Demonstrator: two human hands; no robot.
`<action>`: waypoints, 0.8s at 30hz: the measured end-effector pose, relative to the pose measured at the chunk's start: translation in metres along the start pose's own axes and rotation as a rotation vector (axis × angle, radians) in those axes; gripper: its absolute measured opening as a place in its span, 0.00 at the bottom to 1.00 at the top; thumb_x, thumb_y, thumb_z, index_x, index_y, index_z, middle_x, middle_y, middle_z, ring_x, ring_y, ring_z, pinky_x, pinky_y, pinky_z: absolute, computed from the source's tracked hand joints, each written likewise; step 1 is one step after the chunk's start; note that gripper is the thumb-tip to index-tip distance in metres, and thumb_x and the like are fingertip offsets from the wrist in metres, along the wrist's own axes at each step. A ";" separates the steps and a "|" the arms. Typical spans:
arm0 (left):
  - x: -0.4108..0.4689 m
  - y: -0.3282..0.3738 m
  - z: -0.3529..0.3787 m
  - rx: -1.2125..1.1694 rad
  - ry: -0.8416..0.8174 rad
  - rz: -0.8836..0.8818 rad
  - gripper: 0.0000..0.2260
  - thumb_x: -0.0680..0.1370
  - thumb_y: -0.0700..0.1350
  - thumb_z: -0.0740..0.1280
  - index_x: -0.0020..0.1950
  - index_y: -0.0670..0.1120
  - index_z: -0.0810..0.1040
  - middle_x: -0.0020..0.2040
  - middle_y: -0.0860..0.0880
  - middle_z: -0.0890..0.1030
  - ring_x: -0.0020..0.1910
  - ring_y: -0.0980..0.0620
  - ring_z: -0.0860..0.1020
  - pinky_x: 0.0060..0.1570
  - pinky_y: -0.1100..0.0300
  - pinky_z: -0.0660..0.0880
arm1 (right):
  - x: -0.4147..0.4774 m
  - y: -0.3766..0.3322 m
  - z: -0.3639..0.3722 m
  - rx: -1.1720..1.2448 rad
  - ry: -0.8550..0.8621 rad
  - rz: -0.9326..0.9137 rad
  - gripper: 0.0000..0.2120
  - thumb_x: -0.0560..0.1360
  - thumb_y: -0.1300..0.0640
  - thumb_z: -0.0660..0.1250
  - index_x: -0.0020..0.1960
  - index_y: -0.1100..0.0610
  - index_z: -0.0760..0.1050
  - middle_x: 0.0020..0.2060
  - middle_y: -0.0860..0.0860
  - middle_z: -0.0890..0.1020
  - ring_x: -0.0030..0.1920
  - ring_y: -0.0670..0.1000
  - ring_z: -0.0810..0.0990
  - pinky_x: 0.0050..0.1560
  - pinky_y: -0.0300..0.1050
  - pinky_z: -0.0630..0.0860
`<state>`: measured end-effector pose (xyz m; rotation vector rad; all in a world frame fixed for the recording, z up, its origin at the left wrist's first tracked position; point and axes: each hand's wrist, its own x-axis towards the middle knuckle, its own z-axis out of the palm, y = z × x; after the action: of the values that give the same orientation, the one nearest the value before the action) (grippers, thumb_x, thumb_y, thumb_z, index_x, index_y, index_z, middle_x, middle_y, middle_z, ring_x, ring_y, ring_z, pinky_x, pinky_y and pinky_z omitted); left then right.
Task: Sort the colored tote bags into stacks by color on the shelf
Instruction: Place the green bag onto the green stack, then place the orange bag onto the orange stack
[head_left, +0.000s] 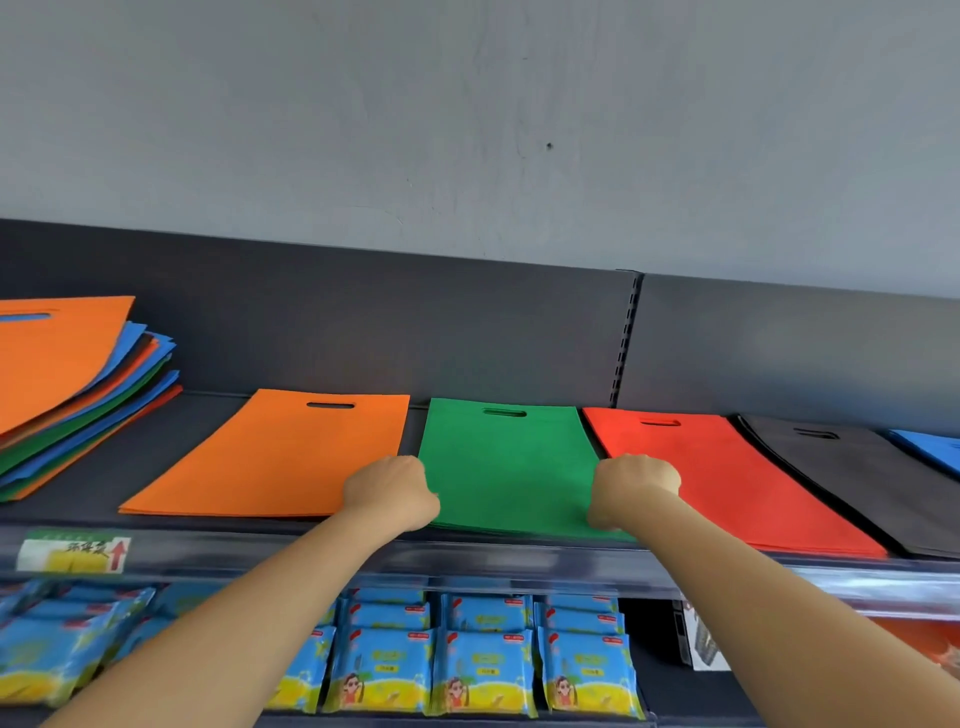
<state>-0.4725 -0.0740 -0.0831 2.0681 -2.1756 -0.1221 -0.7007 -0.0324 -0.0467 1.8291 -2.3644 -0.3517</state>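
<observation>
1. As it lies on the shelf (171, 457), the green tote bag (509, 467) is being pinched at both side edges by left hand (392, 493) and right hand (636, 486).
2. Light, limp cloth is being assumed — edge holds suit it.

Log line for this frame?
left hand: grips green bag left edge | right hand: grips right edge | same row: orange bag, red bag, black bag, blue bag | mixed pile: left

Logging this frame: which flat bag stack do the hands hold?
The green tote bags, between orange stack and red stack; left hand and right hand grip their edges.
</observation>
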 end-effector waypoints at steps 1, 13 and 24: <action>-0.002 -0.003 -0.002 0.003 0.035 0.020 0.11 0.78 0.52 0.61 0.40 0.47 0.70 0.36 0.52 0.72 0.34 0.52 0.70 0.29 0.62 0.64 | 0.000 -0.005 -0.005 0.011 0.040 -0.026 0.09 0.73 0.57 0.61 0.52 0.54 0.75 0.39 0.48 0.74 0.43 0.53 0.74 0.42 0.42 0.72; -0.042 -0.145 -0.064 0.211 0.365 -0.089 0.17 0.80 0.54 0.59 0.61 0.47 0.78 0.58 0.48 0.76 0.61 0.47 0.71 0.50 0.53 0.73 | -0.006 -0.172 -0.057 0.458 0.307 -0.572 0.14 0.75 0.53 0.61 0.59 0.54 0.74 0.52 0.52 0.80 0.52 0.56 0.78 0.44 0.45 0.75; -0.075 -0.350 -0.110 0.288 0.459 -0.285 0.15 0.80 0.54 0.60 0.59 0.48 0.79 0.54 0.47 0.77 0.56 0.45 0.74 0.50 0.52 0.73 | -0.044 -0.369 -0.113 0.571 0.299 -0.920 0.19 0.79 0.45 0.60 0.65 0.55 0.74 0.60 0.52 0.78 0.59 0.55 0.77 0.57 0.51 0.76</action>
<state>-0.1063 -0.0135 -0.0314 2.2572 -1.6976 0.6104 -0.3167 -0.0896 -0.0332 2.8836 -1.3653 0.5535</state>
